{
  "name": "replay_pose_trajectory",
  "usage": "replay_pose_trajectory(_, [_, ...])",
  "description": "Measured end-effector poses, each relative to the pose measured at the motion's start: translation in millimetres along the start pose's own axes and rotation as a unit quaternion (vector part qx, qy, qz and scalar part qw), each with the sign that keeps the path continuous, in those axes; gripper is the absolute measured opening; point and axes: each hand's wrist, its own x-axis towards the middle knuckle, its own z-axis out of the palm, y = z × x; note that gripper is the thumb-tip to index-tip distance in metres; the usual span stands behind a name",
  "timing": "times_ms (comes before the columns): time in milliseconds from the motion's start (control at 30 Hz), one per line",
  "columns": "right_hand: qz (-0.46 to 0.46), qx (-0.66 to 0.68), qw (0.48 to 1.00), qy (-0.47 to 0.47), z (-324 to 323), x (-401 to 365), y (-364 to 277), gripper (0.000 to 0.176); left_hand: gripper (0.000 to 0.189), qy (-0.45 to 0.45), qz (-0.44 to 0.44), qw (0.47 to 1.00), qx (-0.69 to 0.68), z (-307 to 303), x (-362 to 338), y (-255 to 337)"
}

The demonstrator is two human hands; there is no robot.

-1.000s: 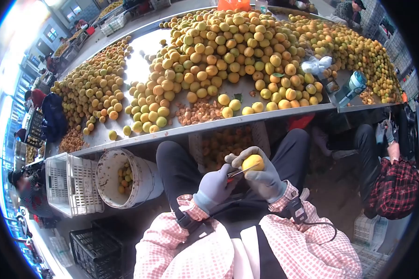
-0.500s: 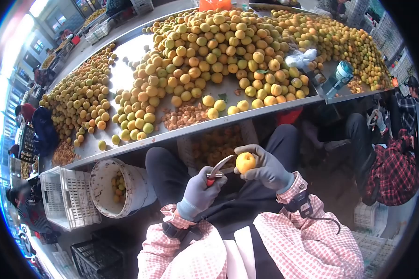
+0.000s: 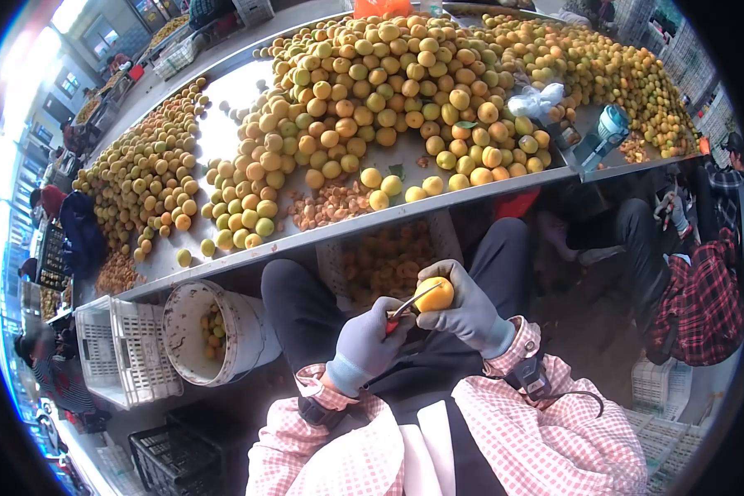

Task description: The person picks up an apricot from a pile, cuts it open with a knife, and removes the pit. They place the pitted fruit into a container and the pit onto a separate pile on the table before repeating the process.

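Observation:
In my gloved left hand is a small curved knife with a red handle, fingers wrapped round it. My gloved right hand grips a yellow-orange apricot. The knife's blade lies against the side of the apricot, and the two hands are close together above my lap. Beneath them, between my knees, stands a white crate holding apricots, partly hidden in shadow. Beyond my knees, apricots are heaped on the metal table, with a pile of brown pits near its front edge.
To the left stand a white bucket with some apricots inside, white crates and a black crate. A turquoise-lidded bottle and a plastic bag lie on the table. A person in a red plaid shirt sits at right.
My hands have come together. The knife's blade, apart from the apricot before, now rests against it, and the apricot has been turned slightly in my right hand.

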Motion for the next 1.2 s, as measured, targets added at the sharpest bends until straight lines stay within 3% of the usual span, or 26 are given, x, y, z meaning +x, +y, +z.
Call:
replay_pose_trajectory(233, [0.017,0.106,0.994,0.006,12,-2,-1,0.053,0.026,0.006,0.014,0.999,0.03,1,-2,2])
replay_pose_trajectory(300, [-0.043,0.142,0.989,-0.028,10,0,6,0.055,0.023,0.019,0.014,0.999,0.049,1,-3,3])
replay_pose_trajectory(633, [-0.052,0.196,0.976,-0.076,14,0,11,0.053,0.028,0.023,0.03,0.996,0.08,1,-10,-1])
replay_pose_trajectory(933, [-0.06,0.223,0.973,-0.019,24,-2,18,0.049,0.031,0.029,0.006,0.994,0.102,11,-13,-7])
replay_pose_trajectory(1000, [-0.112,0.112,0.987,-0.029,21,-1,21,0.048,0.032,0.029,0.015,0.993,0.115,16,-13,-11])
replay_pose_trajectory(1133, [-0.082,0.131,0.988,-0.021,19,7,13,0.047,0.031,0.058,0.037,0.989,0.133,12,0,-15])
replay_pose_trajectory(1200, [-0.044,-0.012,0.999,0.021,15,11,6,0.054,0.028,0.034,0.028,0.986,0.16,6,9,-19])
